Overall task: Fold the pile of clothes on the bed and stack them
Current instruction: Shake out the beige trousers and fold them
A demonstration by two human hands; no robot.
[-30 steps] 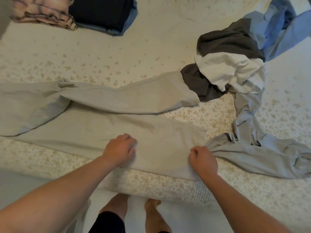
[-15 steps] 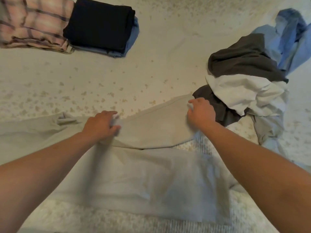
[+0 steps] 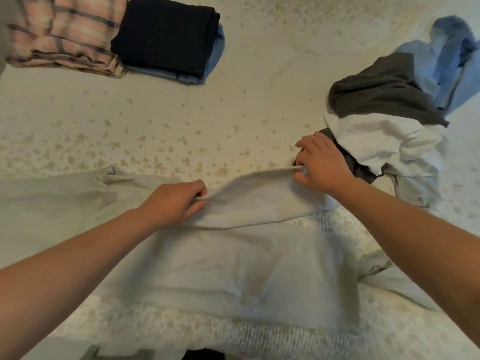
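Your left hand (image 3: 176, 201) and right hand (image 3: 320, 162), set apart, have moved from the near trouser leg to pinch the far leg (image 3: 259, 201), ready to fold the trousers (image 3: 233, 268) lengthwise.

A cream bedspread (image 3: 181, 120) covered the bed, scattered with small tan flecks that thinned out toward the far side. Its near edge (image 3: 259, 339) was ribbed and paler. Below that edge, at the lower left, a strip of pale grey floor (image 3: 65, 349) showed, with a dark patch (image 3: 202, 355) beside it that I couldn't make out.
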